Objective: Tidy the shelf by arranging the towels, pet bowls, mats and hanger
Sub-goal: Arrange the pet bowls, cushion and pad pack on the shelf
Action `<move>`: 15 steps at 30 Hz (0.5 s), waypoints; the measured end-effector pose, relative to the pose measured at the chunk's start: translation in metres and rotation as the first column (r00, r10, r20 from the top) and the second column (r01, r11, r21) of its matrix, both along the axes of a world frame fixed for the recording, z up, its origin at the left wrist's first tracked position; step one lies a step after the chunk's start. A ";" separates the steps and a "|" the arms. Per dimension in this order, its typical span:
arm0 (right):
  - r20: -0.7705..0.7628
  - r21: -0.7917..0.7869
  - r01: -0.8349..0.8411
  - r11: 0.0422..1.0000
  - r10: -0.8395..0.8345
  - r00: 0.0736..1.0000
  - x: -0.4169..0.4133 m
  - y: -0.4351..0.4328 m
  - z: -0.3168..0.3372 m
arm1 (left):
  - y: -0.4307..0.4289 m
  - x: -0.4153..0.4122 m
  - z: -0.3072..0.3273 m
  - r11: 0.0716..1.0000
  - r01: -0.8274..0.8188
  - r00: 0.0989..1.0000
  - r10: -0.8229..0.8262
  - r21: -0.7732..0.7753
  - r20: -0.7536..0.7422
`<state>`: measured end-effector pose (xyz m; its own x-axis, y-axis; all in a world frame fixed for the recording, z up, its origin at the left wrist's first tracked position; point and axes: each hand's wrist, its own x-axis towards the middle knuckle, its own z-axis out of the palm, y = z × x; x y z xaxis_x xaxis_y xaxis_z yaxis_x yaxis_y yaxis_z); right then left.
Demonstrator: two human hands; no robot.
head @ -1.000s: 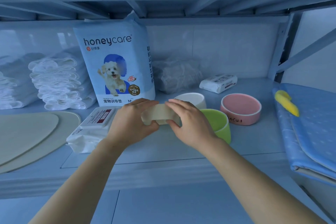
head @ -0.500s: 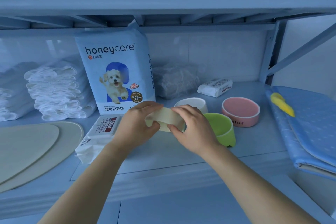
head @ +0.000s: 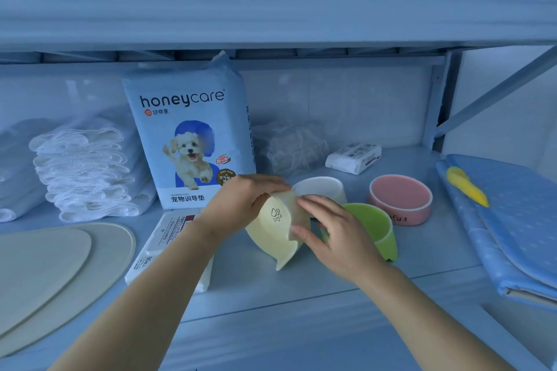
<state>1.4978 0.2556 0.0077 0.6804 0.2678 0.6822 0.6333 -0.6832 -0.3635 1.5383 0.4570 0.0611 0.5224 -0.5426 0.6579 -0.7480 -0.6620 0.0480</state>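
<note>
A pale yellow pet bowl [head: 272, 230] with a paw print is tipped on its side above the shelf, its outer wall facing me. My left hand [head: 241, 205] grips its upper rim. My right hand [head: 331, 238] holds its right side with fingers spread along the wall. Just behind stand a white bowl [head: 324, 188], a green bowl [head: 375, 227] and a pink bowl [head: 401, 199]. White folded towels [head: 84, 172] are stacked at the left. Two beige mats [head: 60, 265] lie overlapped at the front left.
A honeycare training-pad bag [head: 187, 135] stands at the back. A wipes pack [head: 164, 247] lies under my left forearm, another wipes pack [head: 354, 156] at the back right. A blue folded mat [head: 518, 229] carries a yellow object [head: 465, 187]. An upper shelf [head: 271, 9] hangs low overhead.
The yellow bowl has been turned and tipped, so its paw-print wall now faces me. Both hands shifted slightly right and down with it.
</note>
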 end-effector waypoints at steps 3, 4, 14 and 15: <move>0.048 -0.141 -0.041 0.989 0.048 0.998 -0.002 -0.010 0.003 | -0.005 0.000 0.002 1.000 0.022 1.000 -0.022 -0.003 0.017; 0.041 -0.208 -0.063 0.976 0.073 0.997 -0.002 -0.013 0.006 | -0.007 0.000 0.002 1.000 0.030 0.999 -0.030 -0.006 0.024; 0.113 -0.372 -0.058 0.926 0.107 0.988 0.013 -0.011 0.011 | -0.004 0.001 -0.006 0.981 -0.069 0.997 0.064 -0.180 -0.035; 0.097 -0.349 -0.066 0.935 0.106 0.990 0.015 -0.011 0.010 | -0.001 -0.002 -0.008 0.971 -0.106 0.994 0.097 -0.214 -0.053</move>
<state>1.5131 0.2443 0.0180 0.5686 0.5533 0.6088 0.7181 -0.6949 -0.0391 1.5361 0.4555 0.0527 0.5966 -0.3330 0.7302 -0.6719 -0.7048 0.2276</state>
